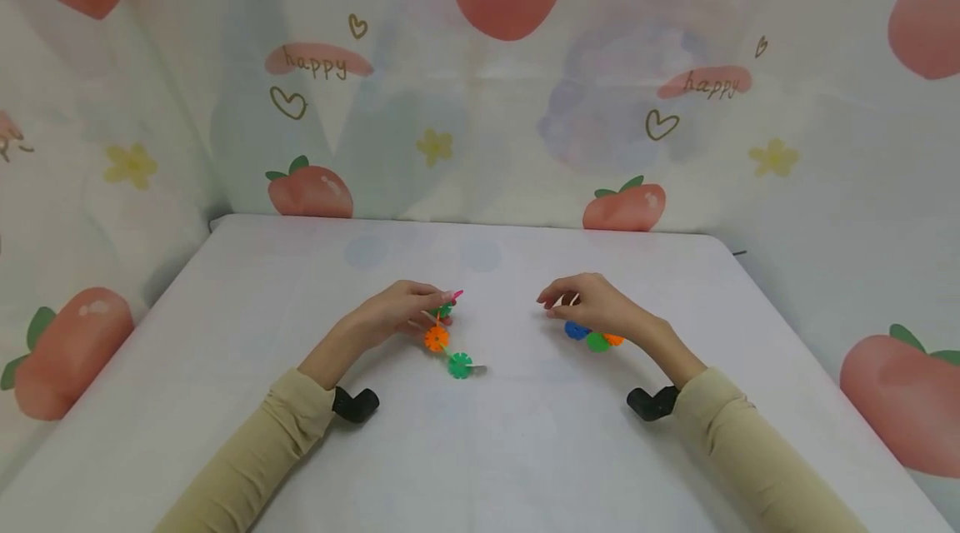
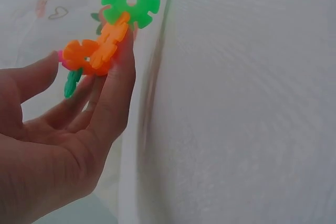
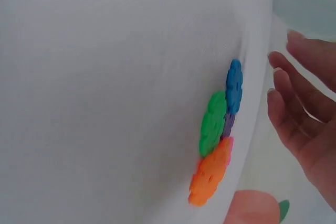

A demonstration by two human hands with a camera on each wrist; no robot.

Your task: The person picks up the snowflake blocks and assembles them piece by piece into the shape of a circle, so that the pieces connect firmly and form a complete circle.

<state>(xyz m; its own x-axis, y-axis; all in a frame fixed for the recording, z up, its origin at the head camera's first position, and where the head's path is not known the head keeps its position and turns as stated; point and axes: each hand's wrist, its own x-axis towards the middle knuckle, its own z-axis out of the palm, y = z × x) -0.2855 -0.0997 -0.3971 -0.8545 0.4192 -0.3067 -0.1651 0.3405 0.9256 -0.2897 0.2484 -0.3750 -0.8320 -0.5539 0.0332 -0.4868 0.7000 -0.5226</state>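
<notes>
Left of the small pile of notched discs (image 1: 597, 341), holds a chain of linked discs (image 2: 110, 43) in the left hand (image 1: 399, 308), pinching its far end between thumb and fingers near a pink disc (image 1: 458, 295). Trails that chain, left of the pile, through an orange disc (image 1: 437, 339) and a green disc (image 1: 460, 365). Close by the pile, poises the right hand (image 1: 596, 301) with fingers softly bent, thumb tip parted from the fingertips, gripping nothing. Has blue, green, purple and orange in the pile, set on a white table (image 1: 480, 450). Reaches in from the near side of the pile in beige sleeves (image 1: 757, 433). Faces, beyond the pile, a backdrop (image 1: 480, 117) printed with red fruit, hearts and the word happy
</notes>
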